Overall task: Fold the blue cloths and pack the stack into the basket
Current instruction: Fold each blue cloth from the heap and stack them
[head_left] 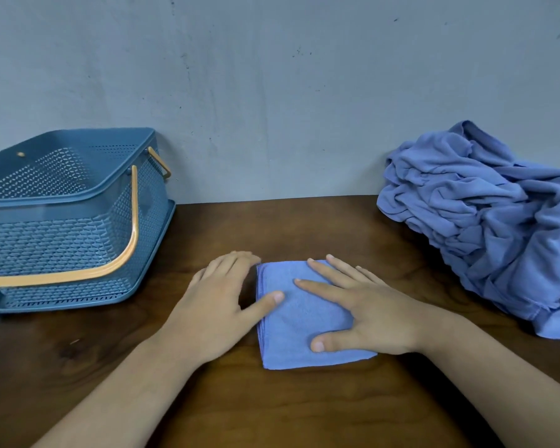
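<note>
1. Head view looks down on a dark brown wooden table (272, 409) that stands against a plain grey wall (272, 92).
2. A small folded blue microfibre cloth (304, 321) lies flat on the table near its middle, a thick rectangle with stacked layers showing along its left edge.
3. The right hand (366, 312) rests palm down on the right half of this cloth. Its fingers are straight and spread apart, and the thumb lies out along the cloth's near side. It presses the cloth and grips nothing.
4. The left hand (220, 305) lies flat on the table just beside the cloth's left edge. Its fingers are straight and held together, pointing toward the wall, and their tips are slightly blurred. Only the thumb tip reaches onto the cloth.
5. A rectangular blue perforated plastic basket (62, 227) stands at the table's far left, close to the wall and well apart from the folded cloth. One curved orange handle (123, 253) hangs down across its near side, and a second shows at its far right corner.
6. A crumpled heap of unfolded blue cloths (485, 221) sits at the table's far right, against the wall, apart from both hands.
</note>
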Tool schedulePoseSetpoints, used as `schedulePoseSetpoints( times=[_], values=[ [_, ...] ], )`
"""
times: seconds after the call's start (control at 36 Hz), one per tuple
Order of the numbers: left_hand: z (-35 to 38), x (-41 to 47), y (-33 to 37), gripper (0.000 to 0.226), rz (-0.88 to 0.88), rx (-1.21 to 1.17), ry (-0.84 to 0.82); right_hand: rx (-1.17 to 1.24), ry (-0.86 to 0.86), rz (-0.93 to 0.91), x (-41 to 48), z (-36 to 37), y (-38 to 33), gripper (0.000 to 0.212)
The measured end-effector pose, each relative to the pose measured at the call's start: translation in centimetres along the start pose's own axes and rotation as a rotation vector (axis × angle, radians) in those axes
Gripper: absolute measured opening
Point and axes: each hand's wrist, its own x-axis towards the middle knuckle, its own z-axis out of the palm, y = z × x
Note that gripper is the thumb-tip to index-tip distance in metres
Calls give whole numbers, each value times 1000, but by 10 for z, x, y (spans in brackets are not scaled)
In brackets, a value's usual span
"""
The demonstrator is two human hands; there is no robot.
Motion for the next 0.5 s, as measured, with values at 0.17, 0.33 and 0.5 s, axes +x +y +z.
schedulePoseSetpoints(
  times=[0.17,0.33,0.5],
  values=[
    [4,-3,2,84,143,30,-245,2,-9,2,0,0,0,95],
    [8,-2,-8,100,108,-94,-266,-72,-4,2,-4,-10,-8,80],
    [7,11,-27,47,-190,-324,101,19,61,73,4,-1,-59,64]
  ],
)
